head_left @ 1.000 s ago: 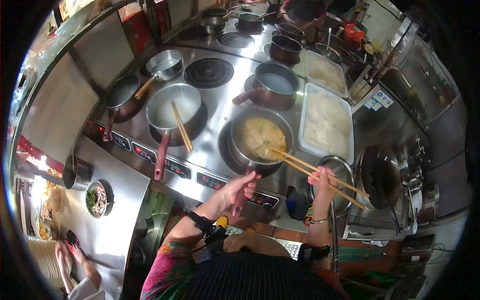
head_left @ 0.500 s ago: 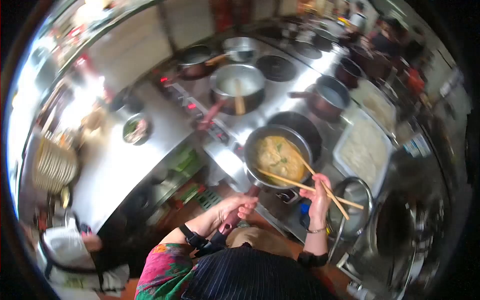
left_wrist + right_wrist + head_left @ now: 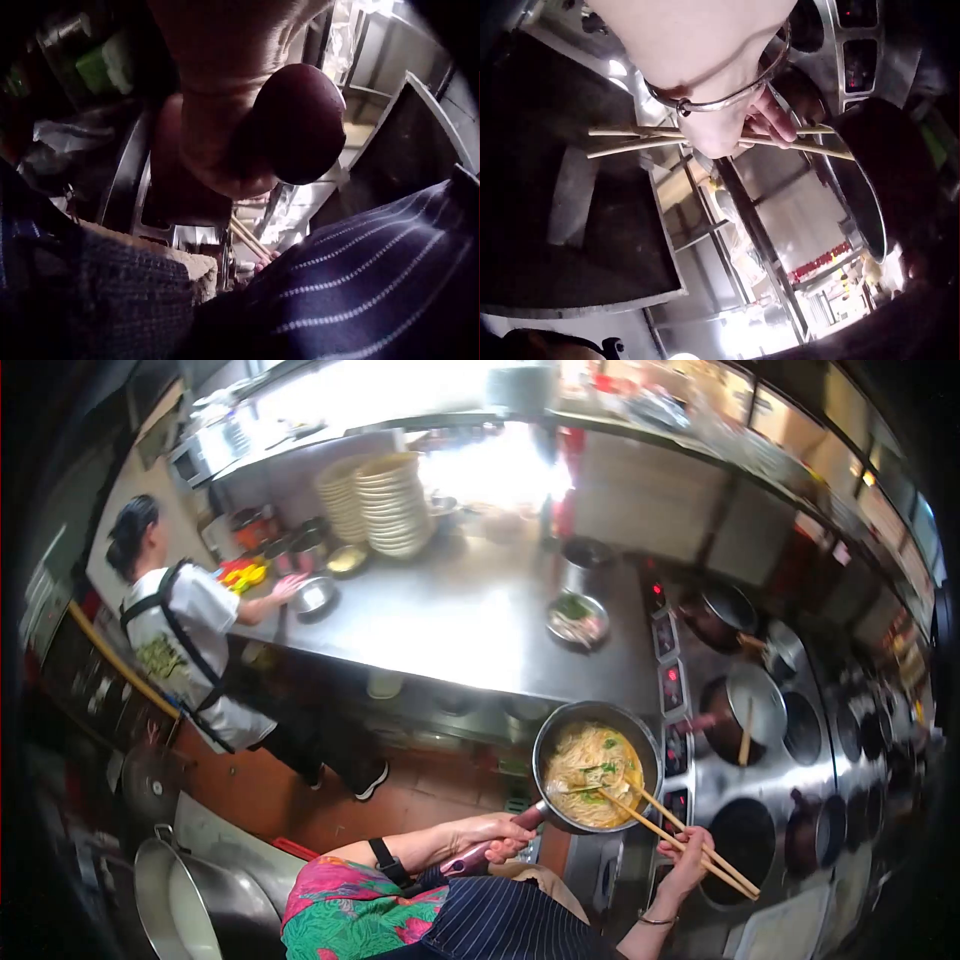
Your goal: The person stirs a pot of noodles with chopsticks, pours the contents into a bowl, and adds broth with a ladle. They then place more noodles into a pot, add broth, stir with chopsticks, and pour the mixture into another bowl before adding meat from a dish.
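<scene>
My left hand (image 3: 497, 836) grips the dark red handle of a saucepan (image 3: 553, 813), whose rounded handle end (image 3: 301, 124) sticks out past the hand in the left wrist view. The saucepan is held up off the stove, near the corner where stove and counter meet. Inside lie pale noodles (image 3: 590, 760) in orange broth with green bits. In my right hand (image 3: 686, 860) is a pair of long wooden chopsticks (image 3: 715, 865), their tips among the noodles. The right wrist view shows the chopsticks (image 3: 634, 142) running past the fingers to the pan's rim.
A steel counter (image 3: 440, 630) runs along the back, with a bowl of greens and sliced meat (image 3: 577, 620) and stacked plates (image 3: 390, 505). Pots (image 3: 755, 705) stand on the stove at right. Another person (image 3: 190, 625) works at the counter's left end. A large steel pot (image 3: 195, 900) is at lower left.
The head view has swung left, toward the counter. The saucepan has come off its burner and moved left with both hands, chopsticks still in it. The other person now shows fully.
</scene>
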A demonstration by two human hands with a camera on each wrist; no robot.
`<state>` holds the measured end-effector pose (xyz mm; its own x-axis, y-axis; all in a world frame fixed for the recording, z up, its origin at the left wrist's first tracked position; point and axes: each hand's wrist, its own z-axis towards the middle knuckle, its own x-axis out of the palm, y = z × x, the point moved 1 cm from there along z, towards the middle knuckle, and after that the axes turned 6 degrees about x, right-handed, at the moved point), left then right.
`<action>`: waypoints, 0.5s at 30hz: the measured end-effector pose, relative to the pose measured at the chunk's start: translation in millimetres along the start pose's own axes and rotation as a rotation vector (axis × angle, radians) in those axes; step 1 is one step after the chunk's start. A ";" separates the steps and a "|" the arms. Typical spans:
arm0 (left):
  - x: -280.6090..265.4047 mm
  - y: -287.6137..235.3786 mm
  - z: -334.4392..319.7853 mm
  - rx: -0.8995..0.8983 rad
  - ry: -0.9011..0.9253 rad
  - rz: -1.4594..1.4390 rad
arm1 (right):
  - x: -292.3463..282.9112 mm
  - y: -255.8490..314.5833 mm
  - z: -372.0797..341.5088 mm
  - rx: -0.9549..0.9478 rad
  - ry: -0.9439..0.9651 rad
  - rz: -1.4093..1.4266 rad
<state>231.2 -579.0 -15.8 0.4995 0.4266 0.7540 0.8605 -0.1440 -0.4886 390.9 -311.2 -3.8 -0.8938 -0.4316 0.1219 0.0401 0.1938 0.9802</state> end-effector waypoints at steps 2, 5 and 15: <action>-21.9 -5.8 -7.5 0.048 -0.024 -0.120 | 42.6 -19.6 22.1 0.026 0.116 0.060; -56.7 -24.5 -30.7 0.159 -0.065 -0.160 | 119.1 -48.7 36.5 0.111 0.403 0.034; -169.1 -85.3 -104.6 0.450 -0.252 -0.387 | 302.0 -98.6 53.8 0.277 0.955 -0.471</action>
<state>83.9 -732.2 -55.7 0.0752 0.5766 0.8135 0.8204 0.4280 -0.3793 93.0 -413.2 -72.1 -0.0749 -0.9949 -0.0676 -0.4223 -0.0298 0.9060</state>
